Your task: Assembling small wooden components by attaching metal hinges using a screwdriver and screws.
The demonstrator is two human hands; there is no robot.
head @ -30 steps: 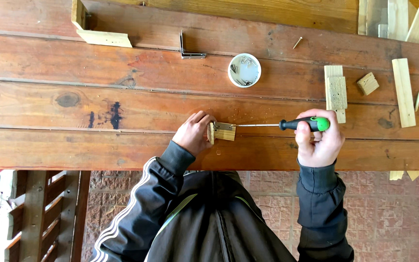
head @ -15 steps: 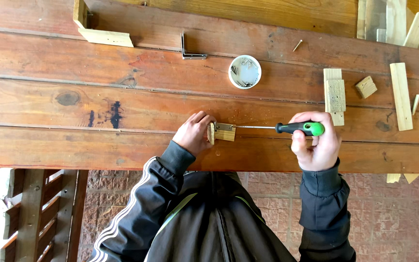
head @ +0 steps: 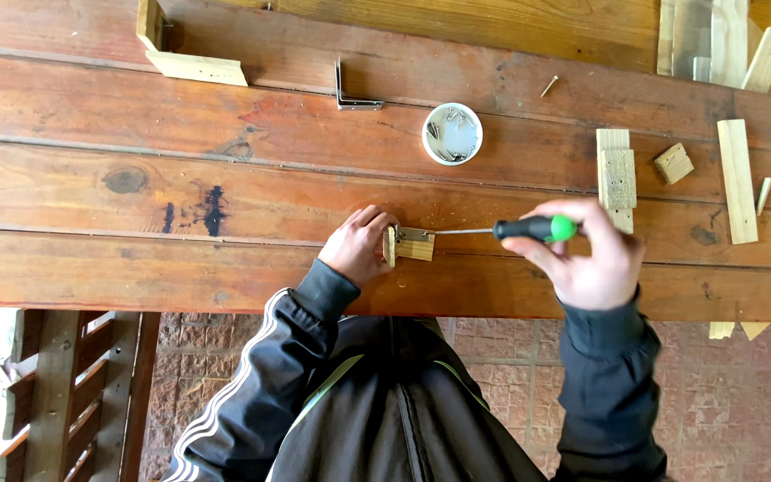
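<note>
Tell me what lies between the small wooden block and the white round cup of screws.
Nothing: bare plank of the wooden table separates block and cup, per head view.

Outdoor DIY woodworking spot, plank workbench (head: 225, 178) sitting over brick paving (head: 742, 402), wood offcuts (head: 736, 178) lying about, screw tub (head: 452, 134) w/ metal bracket (head: 350, 94)

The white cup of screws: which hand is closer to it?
Left, narrowly. The left hand holds the wood block below and left of the cup; the right hand grips the screwdriver farther off, lower right.
</note>
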